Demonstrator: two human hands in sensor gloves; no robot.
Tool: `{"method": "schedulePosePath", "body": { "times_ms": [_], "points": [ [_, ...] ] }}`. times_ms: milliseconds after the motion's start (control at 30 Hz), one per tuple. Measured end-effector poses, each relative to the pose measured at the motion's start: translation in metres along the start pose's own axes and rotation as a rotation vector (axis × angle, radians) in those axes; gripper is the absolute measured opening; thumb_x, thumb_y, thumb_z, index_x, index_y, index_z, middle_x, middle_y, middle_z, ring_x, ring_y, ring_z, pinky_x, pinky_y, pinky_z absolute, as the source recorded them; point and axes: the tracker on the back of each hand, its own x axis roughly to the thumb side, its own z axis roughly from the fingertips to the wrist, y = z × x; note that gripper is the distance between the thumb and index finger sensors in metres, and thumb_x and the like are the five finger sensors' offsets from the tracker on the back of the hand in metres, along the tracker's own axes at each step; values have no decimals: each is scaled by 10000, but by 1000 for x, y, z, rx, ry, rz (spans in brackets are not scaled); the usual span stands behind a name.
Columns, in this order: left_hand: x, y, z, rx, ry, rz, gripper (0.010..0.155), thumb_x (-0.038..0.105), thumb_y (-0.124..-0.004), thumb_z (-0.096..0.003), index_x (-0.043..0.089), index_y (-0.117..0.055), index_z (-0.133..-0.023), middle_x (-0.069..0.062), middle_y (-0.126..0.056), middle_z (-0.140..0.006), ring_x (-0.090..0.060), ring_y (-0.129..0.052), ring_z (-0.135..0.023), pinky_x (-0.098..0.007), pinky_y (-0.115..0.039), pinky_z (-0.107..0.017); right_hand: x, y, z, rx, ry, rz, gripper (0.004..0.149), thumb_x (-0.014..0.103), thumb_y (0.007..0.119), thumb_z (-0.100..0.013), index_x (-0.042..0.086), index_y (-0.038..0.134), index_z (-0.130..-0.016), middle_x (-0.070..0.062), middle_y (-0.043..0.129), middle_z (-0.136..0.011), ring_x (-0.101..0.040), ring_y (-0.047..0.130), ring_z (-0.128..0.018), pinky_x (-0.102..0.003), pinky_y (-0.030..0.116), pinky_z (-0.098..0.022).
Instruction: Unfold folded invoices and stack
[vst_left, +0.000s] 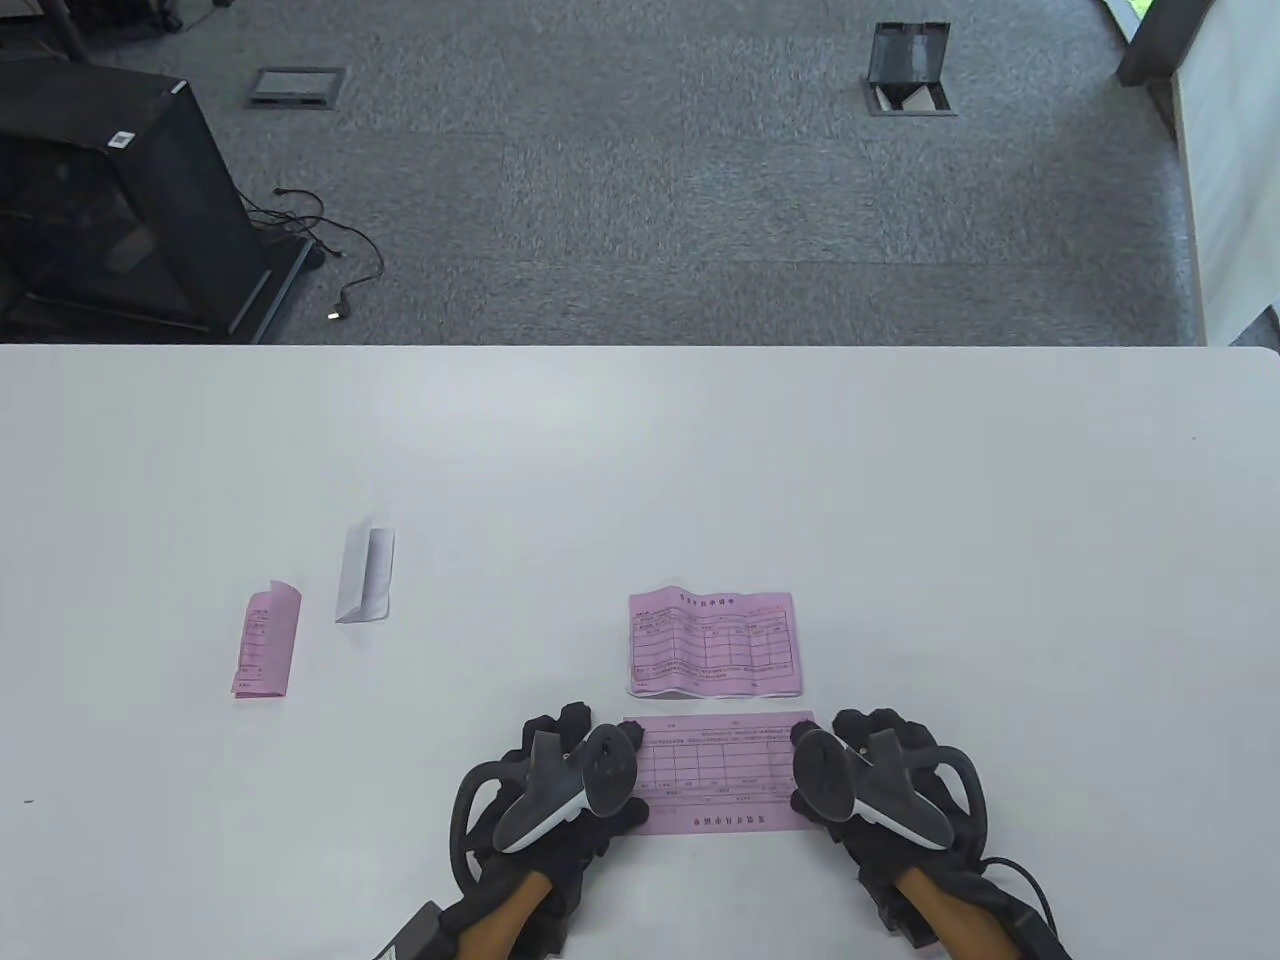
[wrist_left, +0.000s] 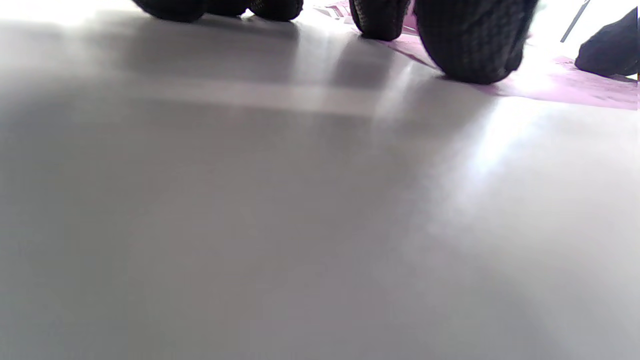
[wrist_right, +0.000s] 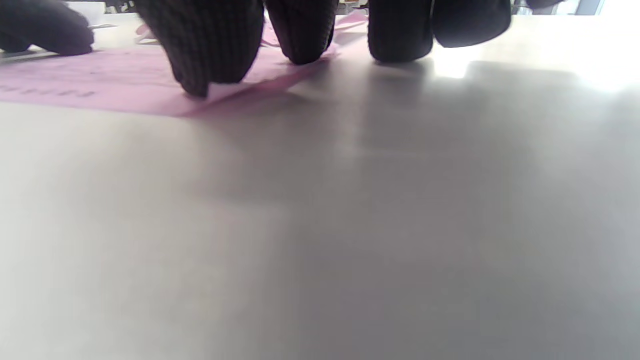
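Note:
An unfolded pink invoice (vst_left: 722, 775) lies flat near the table's front edge. My left hand (vst_left: 585, 745) presses its left end with fingertips (wrist_left: 470, 45) spread, and the sheet shows pink in the left wrist view (wrist_left: 575, 92). My right hand (vst_left: 850, 740) presses its right end, fingertips (wrist_right: 210, 45) on the sheet (wrist_right: 100, 85). Neither hand grips anything. Just beyond it lies another unfolded pink invoice (vst_left: 715, 645), slightly wavy. A folded pink invoice (vst_left: 267, 640) and a folded white one (vst_left: 365, 573) lie to the left.
The white table (vst_left: 900, 500) ends at a far edge with grey carpet beyond. A black cabinet (vst_left: 110, 200) with a loose cable stands on the floor at the far left.

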Motion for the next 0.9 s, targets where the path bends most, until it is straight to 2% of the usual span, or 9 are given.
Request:
{"method": "schedulePosePath", "body": {
  "times_ms": [133, 333, 433, 567, 667, 767, 900],
  "points": [
    [-1, 0, 0, 1, 4, 7, 785, 574, -757, -438, 401, -397, -1114, -122, -248, -1208, -417, -284, -1042, -514, -472, -727, 0, 0, 0, 21, 45, -10, 682, 515, 743, -417, 287, 546, -1029, -151, 568, -1050, -454, 626, -907, -670, 492, -658],
    [-1, 0, 0, 1, 2, 7, 785, 573, -756, -440, 397, -396, -1115, -127, -246, -1208, -421, -283, -1041, -516, -468, -727, -2, -1, 1, 31, 55, -34, 696, 513, 745, -418, 262, 537, -1033, -151, 555, -1048, -447, 615, -906, -659, 495, -662],
    [-1, 0, 0, 1, 1, 10, 786, 572, -756, -440, 397, -393, -1115, -126, -243, -1208, -421, -280, -1041, -516, -466, -727, -8, -1, -2, 37, 65, -135, 700, 528, 734, -420, 242, 544, -1029, -165, 546, -1036, -457, 593, -892, -652, 494, -661],
    [-1, 0, 0, 2, 0, 7, 784, 571, -755, -442, 394, -395, -1116, -128, -245, -1208, -423, -282, -1041, -518, -468, -727, -16, -2, -4, -8, 148, -309, 713, 553, 667, -438, 222, 508, -1049, -167, 589, -1012, -460, 594, -873, -651, 493, -655],
    [-1, 0, 0, 3, -1, 6, 783, 572, -752, -443, 395, -393, -1116, -129, -244, -1208, -424, -280, -1041, -519, -466, -727, -11, 0, -6, -50, 175, -255, 716, 578, 626, -441, 228, 511, -1054, -165, 611, -990, -450, 623, -847, -647, 508, -650],
    [-1, 0, 0, 2, -2, 7, 783, 571, -753, -444, 394, -393, -1117, -131, -242, -1208, -426, -279, -1040, -521, -465, -726, -1, 4, -9, -35, 155, -143, 751, 603, 649, -420, 250, 498, -1065, -199, 561, -998, -477, 588, -856, -662, 482, -657],
    [-1, -1, 0, 0, -6, 5, 783, 572, -750, -446, 390, -389, -1117, -143, -237, -1208, -436, -272, -1039, -530, -457, -726, 13, 5, -7, -31, 106, -14, 731, 564, 649, -451, 214, 475, -1068, -197, 537, -1026, -477, 571, -896, -655, 486, -674]
  ]
}}
